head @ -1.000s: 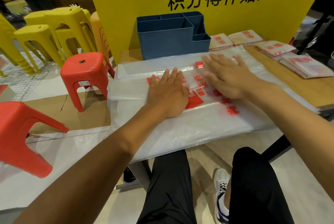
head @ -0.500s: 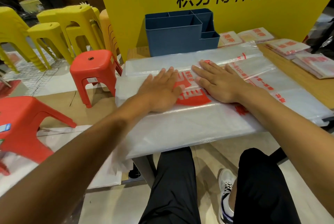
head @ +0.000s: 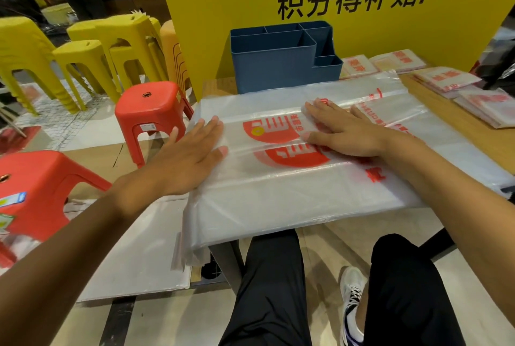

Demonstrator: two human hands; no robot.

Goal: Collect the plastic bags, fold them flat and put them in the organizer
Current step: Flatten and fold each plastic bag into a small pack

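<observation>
Head view: the bag (head: 292, 195) lies spread over the table (head: 473, 128), its left end drooping off the edge, the blue organizer (head: 281, 66) just behind it. Since a second ago the hands have slid apart, uncovering the red logo; smoothing looks nearly done, I'd say, folding next. Left hand (head: 192, 156) presses flat, fingers straight and together. Right hand (head: 342, 128) presses flat too, fingers slightly spread.

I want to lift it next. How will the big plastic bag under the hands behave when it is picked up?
The plastic bag is probably floppy: its left end already droops over the table edge. It looks thin and see-through, so likely very light. The left hand and right hand press it flat; it may slide or unfold once released.
</observation>
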